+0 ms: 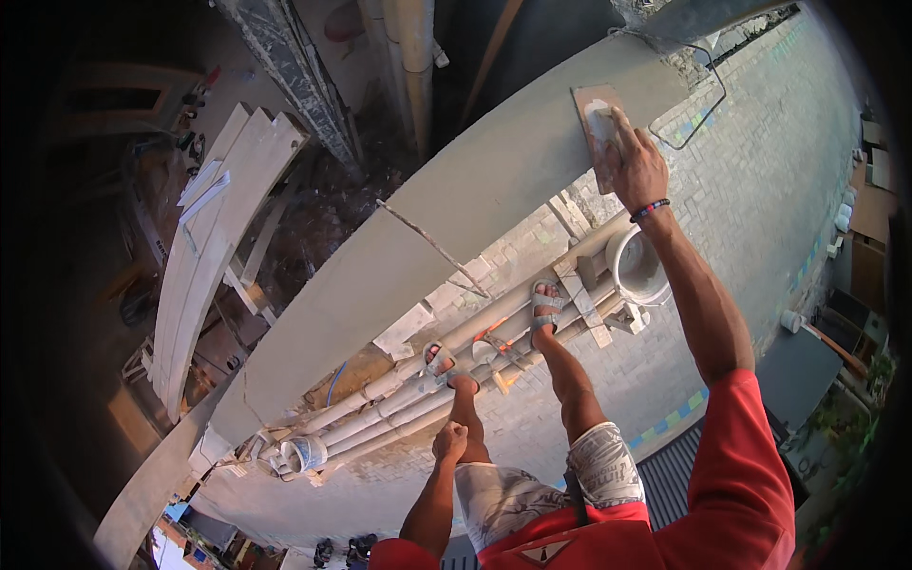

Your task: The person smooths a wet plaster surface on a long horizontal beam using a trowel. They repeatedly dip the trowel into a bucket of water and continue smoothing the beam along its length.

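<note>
With my right arm stretched out, my right hand [636, 171] is closed round the handle of a plastering float [592, 128]. The float's flat board lies against the smooth grey plastered band [456, 209], close to its upper right end. My left hand [450, 440] hangs low beside my left knee, its fingers curled into a fist with nothing visible in it. A thin rod [418, 233] sticks out from the plastered band between my two hands.
My sandalled feet stand on long scaffold poles [399, 404] with short boards [582, 302] across them. A white bucket [638, 266] sits by my right foot, a smaller bucket [304, 454] far left. Bent wire [717, 90] juts near the float. Stacked planks [214, 237] stand beyond the band.
</note>
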`<action>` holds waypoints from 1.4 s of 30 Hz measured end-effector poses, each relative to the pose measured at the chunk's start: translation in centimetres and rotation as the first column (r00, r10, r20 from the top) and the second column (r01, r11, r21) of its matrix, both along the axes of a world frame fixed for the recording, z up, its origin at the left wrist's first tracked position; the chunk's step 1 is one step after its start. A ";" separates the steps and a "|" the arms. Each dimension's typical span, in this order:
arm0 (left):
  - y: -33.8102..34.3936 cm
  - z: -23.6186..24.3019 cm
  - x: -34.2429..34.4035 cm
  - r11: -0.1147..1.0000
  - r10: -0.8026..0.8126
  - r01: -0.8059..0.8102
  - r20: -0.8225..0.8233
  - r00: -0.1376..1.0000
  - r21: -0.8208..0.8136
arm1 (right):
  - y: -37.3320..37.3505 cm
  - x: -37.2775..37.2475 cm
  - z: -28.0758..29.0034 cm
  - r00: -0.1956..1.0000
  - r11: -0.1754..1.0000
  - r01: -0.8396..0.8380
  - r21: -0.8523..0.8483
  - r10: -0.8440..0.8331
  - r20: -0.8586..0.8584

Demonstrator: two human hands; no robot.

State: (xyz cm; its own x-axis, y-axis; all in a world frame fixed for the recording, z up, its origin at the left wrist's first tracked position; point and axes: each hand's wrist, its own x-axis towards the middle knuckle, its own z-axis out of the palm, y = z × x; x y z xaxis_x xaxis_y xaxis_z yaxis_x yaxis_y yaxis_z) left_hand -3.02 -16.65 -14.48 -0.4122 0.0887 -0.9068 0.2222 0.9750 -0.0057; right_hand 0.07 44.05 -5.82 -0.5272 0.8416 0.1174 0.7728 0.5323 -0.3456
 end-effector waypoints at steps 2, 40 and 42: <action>0.5 -0.3 -0.4 0.999 -0.034 0.034 0.006 0.999 0.001 | -2.3 -4.6 0.0 0.996 0.997 -0.069 0.023 0.070 -0.052; 0.0 -0.5 -4.3 0.961 0.119 -0.134 0.076 0.990 0.244 | -4.7 -0.9 -0.7 0.972 0.976 -0.215 0.014 0.216 -0.098; -0.2 -1.1 -3.2 0.914 0.251 -0.278 0.127 0.960 0.296 | -7.3 1.0 -0.6 0.916 0.919 -0.395 -0.010 0.393 -0.080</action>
